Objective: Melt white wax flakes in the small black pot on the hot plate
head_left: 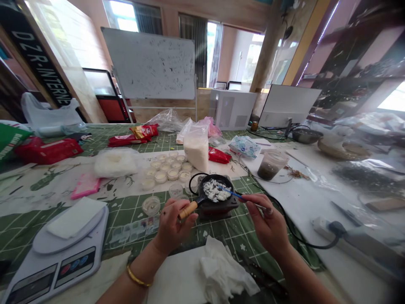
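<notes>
At the near left corner of the green mat (122, 211) sits a white scale (55, 270) with a white pad (76, 217) on it. Farther back, toward the middle of the mat, small cups (166, 173) stand in rows, each filled with something white. Just beside them stands a clear bag (196, 145) of white stuff. Near the front, the left hand (174, 226) is closed around the wood handle (188, 210) of a small black pan (218, 181). The pan sits on a small black stove (218, 209) and holds white lumps (215, 191). The right hand (267, 223) pinches a thin blue stick (229, 193), and the tip reaches over the pan's rim to the lumps. Farther right, on a white sheet (316, 202), stands a clear cup (270, 165) with dark stuff in the bottom.
</notes>
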A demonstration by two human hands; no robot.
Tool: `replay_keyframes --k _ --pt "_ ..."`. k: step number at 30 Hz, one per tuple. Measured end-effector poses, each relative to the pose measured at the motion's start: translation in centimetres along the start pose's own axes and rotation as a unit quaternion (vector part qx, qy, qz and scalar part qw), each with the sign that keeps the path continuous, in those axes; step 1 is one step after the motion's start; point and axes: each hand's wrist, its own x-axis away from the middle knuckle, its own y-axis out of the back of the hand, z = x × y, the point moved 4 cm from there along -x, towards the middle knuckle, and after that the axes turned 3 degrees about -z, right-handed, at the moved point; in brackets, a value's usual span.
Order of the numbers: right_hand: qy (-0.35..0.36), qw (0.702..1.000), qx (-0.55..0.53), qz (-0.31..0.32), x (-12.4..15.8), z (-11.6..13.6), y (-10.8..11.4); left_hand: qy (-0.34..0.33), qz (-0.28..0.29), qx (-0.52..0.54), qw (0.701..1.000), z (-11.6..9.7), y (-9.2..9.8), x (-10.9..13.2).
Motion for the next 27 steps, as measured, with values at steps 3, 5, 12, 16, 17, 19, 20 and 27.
replay_keyframes --k 3,5,12,16,17,19,20,27 --pt "-0.002 1.000 0.004 0.013 0.0 -0.1 -0.1 -0.002 -0.015 -0.011 1.000 -0.1 0.1 0.1" --pt "0.002 1.000 -0.004 0.004 0.0 -0.1 -0.3 0.012 -0.022 -0.016 1.000 -0.1 0.0 0.3" --pt "0.080 0.995 0.019 0.059 0.6 1.3 -1.1 0.011 -0.020 -0.005 1.000 -0.2 -0.4 0.5" --pt "0.075 0.995 0.022 0.059 0.5 1.1 -1.0 0.009 -0.015 0.006 1.000 -0.2 -0.4 0.4" --pt "0.065 0.997 0.021 0.040 0.4 0.9 -0.9 0.010 -0.015 0.008 1.000 -0.2 -0.4 0.4" --pt "0.053 0.998 0.027 0.008 0.2 0.4 -0.8 0.012 -0.012 0.009 1.000 -0.2 -0.4 0.4" --pt "0.054 0.998 0.035 0.011 0.1 0.2 -0.9 0.012 -0.012 0.007 1.000 -0.3 -0.4 0.4" --pt "0.106 0.992 0.046 0.058 -0.1 1.3 -1.2 0.002 -0.013 0.007 1.000 -0.2 -0.4 0.5"
